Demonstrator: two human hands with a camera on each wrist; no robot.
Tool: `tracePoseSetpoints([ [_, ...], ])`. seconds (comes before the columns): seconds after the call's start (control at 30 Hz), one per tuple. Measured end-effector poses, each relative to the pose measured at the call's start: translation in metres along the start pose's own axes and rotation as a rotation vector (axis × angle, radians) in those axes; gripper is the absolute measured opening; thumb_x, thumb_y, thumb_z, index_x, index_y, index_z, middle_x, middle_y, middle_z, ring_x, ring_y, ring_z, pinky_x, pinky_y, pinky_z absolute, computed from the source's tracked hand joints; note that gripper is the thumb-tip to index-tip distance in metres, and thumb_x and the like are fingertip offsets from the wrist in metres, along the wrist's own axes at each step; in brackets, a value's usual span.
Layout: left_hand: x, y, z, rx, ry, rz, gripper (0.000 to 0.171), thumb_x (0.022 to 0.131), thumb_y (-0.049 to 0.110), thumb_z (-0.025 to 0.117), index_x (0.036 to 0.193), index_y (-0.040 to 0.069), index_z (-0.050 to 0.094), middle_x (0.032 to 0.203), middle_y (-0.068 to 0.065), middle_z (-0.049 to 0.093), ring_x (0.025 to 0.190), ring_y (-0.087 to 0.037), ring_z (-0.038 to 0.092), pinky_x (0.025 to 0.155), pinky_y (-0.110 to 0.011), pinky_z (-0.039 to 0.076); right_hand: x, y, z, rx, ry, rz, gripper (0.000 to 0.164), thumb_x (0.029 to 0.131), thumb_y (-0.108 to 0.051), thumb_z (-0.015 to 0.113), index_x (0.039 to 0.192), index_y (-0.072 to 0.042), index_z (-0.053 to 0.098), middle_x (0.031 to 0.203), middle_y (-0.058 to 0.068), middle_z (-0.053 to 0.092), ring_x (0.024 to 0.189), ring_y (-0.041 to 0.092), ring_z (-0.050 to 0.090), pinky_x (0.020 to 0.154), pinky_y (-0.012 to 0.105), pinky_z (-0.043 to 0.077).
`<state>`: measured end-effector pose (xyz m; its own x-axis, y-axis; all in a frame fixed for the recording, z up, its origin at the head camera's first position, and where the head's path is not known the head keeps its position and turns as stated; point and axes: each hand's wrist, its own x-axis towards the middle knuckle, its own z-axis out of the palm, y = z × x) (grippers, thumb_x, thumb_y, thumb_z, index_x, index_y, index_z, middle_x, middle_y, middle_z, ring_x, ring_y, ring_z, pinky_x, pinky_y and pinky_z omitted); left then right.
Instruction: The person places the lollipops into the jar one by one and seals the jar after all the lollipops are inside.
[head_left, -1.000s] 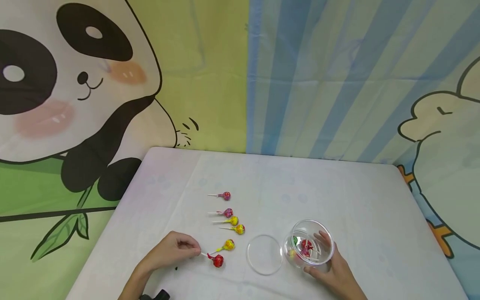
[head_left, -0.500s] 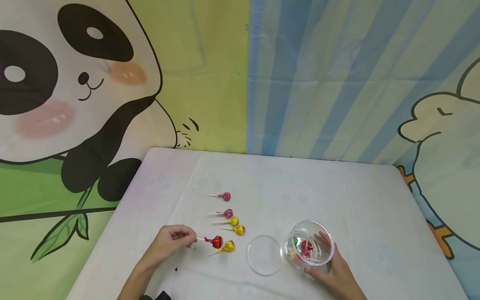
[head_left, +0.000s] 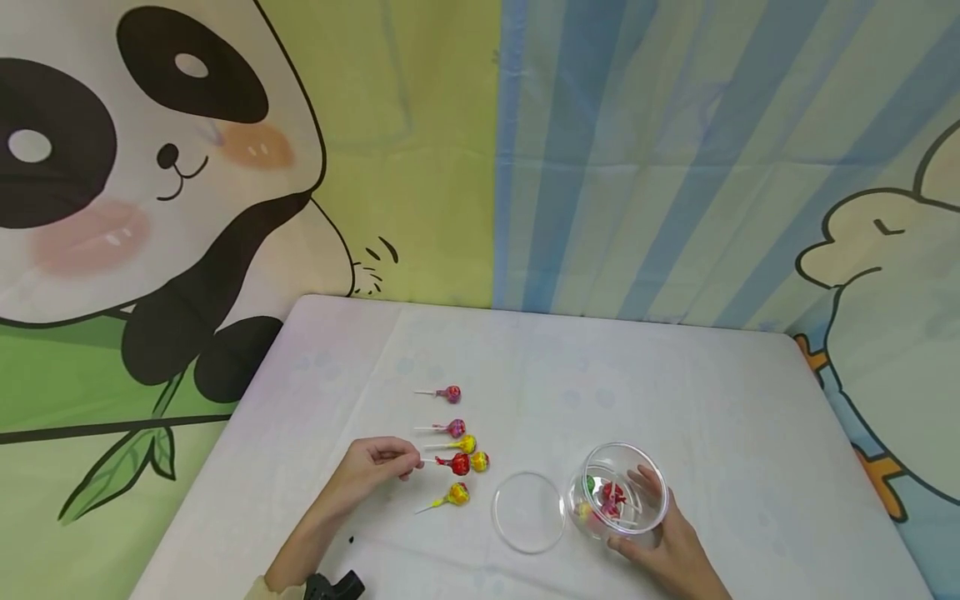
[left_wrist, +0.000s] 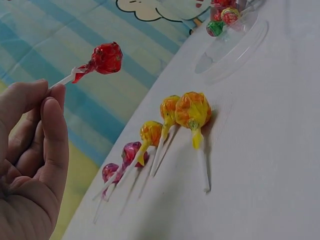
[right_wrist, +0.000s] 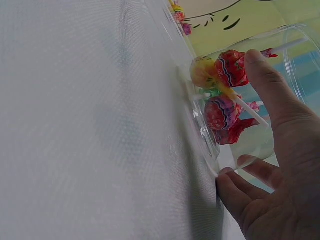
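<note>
Lollipop (head_left: 453, 464): left hand (head_left: 375, 468) is pinching its stick (left_wrist: 62, 81).
Jar (head_left: 618, 460): right hand (head_left: 671, 546), spread wide, is gripping its four o'clock side, ideally preventing tipping.

Hands: two, the left hand (head_left: 378, 467) and the right hand (head_left: 671, 542)
Red lollipop (left_wrist: 106, 58) pinched in the left hand: one
Yellow lollipops (head_left: 457, 494) just right of the left hand: three
Purple-pink lollipops (head_left: 456, 427) beyond the left hand: two
Clear jar (head_left: 626, 461) held by the right hand: one
Lollipops (right_wrist: 221, 112) inside that jar: at least five, two red, one yellow, one purple-red, one green; full number hidden
Clear round lid (head_left: 528, 512) between the hands: one
Table (head_left: 675, 383) beneath both hands: one
</note>
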<state>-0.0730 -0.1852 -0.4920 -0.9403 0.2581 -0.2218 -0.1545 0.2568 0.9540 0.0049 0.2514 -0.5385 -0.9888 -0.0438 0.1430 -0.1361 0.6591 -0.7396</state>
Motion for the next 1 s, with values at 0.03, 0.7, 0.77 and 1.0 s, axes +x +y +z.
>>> tracePoseSetpoints([
  [0.03, 0.003, 0.001, 0.002, -0.005, -0.015, 0.011, 0.033, 0.089, 0.027, 0.071, 0.101, -0.004, 0.069, 0.089, -0.015, 0.071, 0.072, -0.008, 0.062, 0.069, -0.028, 0.052, 0.000, 0.000, 0.000, -0.001, -0.004, 0.004, 0.104, 0.062, -0.027, 0.091, 0.148, -0.016, 0.034, 0.139, 0.014, 0.054, 0.124, -0.029, 0.025, 0.094, -0.007, 0.015],
  [0.7, 0.049, 0.036, 0.051, -0.050, -0.217, 0.169, 0.021, 0.091, 0.023, 0.068, 0.099, 0.003, 0.071, 0.091, -0.028, 0.067, 0.077, -0.035, 0.061, 0.073, -0.031, 0.058, -0.001, -0.002, 0.000, -0.006, 0.000, -0.007, 0.106, 0.061, -0.028, 0.092, 0.148, -0.015, 0.033, 0.139, 0.017, 0.054, 0.124, -0.030, 0.023, 0.094, -0.008, 0.014],
  [0.77, 0.051, 0.040, 0.054, -0.049, -0.226, 0.167, 0.021, 0.091, 0.023, 0.069, 0.099, 0.004, 0.071, 0.093, -0.025, 0.070, 0.080, -0.040, 0.062, 0.075, -0.033, 0.059, 0.000, -0.002, 0.000, -0.008, 0.003, -0.006, 0.106, 0.061, -0.028, 0.092, 0.148, -0.016, 0.033, 0.139, 0.016, 0.053, 0.124, -0.030, 0.023, 0.094, -0.008, 0.014],
  [1.0, 0.059, 0.047, 0.069, -0.072, -0.288, 0.175, 0.021, 0.090, 0.023, 0.070, 0.099, 0.004, 0.071, 0.099, -0.032, 0.067, 0.073, -0.032, 0.063, 0.066, -0.032, 0.057, 0.001, -0.001, 0.000, -0.014, -0.019, 0.039, 0.107, 0.061, -0.031, 0.092, 0.149, -0.019, 0.031, 0.142, 0.011, 0.052, 0.124, -0.031, 0.022, 0.092, -0.008, 0.014],
])
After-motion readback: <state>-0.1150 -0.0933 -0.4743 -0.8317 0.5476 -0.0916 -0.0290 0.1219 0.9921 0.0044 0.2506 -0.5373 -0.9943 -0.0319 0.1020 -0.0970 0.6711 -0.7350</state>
